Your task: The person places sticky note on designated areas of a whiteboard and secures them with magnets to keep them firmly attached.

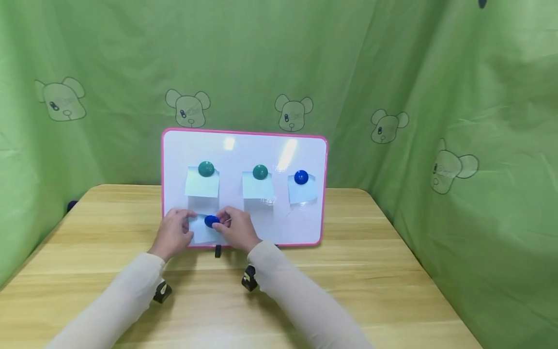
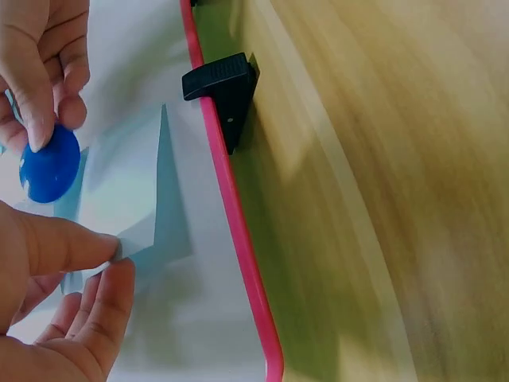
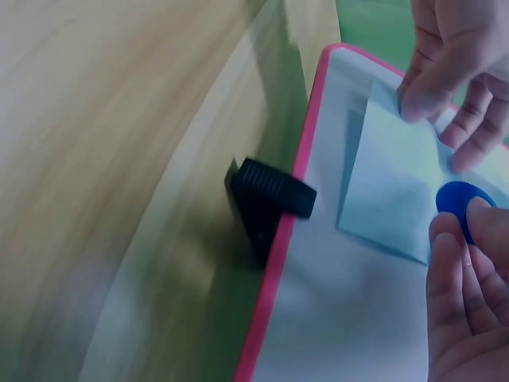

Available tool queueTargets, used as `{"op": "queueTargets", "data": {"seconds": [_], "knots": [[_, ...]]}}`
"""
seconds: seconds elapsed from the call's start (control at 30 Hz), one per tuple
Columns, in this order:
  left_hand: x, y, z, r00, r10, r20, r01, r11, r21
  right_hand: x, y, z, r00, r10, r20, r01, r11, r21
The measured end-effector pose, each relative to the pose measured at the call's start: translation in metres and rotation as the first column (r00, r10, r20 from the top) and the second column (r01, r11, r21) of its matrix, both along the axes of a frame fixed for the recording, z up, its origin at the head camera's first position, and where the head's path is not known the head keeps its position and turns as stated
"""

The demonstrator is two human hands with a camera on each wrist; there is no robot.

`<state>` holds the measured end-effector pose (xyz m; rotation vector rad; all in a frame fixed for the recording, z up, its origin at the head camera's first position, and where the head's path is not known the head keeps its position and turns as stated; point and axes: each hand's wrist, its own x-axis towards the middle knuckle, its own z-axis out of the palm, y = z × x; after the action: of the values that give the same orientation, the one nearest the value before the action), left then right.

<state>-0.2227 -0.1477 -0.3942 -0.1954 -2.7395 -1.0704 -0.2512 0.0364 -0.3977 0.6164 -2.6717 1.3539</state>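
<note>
Near the lower left of the whiteboard [image 1: 301, 225], a pale blue paper note [image 1: 203, 234] lies against the white surface. My left hand [image 1: 170, 233] pinches the edge of that note between thumb and fingers, as the left wrist view shows. A round blue magnet [image 3: 460, 199] is in my right hand [image 1: 240, 229], pinched between thumb and fingers over the upper part of the note. In the left wrist view the note's lower corner stands off the board and casts a shadow.
Higher on the board, two green magnets [image 1: 206, 168] and one blue magnet [image 1: 301, 177] each hold a pale note. A black foot clip [image 2: 219, 79] grips the board's pink lower edge. The wooden table [image 1: 348, 271] stands before a green curtain [image 1: 244, 58].
</note>
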Motion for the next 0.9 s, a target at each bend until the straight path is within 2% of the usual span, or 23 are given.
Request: {"op": "queueTargets", "data": {"seconds": [0.2,0.6,0.9], "knots": [[0.001,-0.001,0.002,1.000,0.022,-0.004,-0.022,1.000,-0.013,0.000,-0.014,0.002,0.998,-0.058,-0.027,0.059,0.997,0.052],[0.002,-0.004,0.001,0.999,0.017,-0.047,-0.017,1.000,0.000,-0.001,-0.026,0.004,0.985,-0.161,-0.062,0.164,0.986,0.044],[0.002,-0.001,0.003,1.000,0.017,0.004,-0.017,1.000,0.014,-0.001,-0.029,0.005,0.966,-0.254,-0.046,0.257,0.965,0.060]]}}
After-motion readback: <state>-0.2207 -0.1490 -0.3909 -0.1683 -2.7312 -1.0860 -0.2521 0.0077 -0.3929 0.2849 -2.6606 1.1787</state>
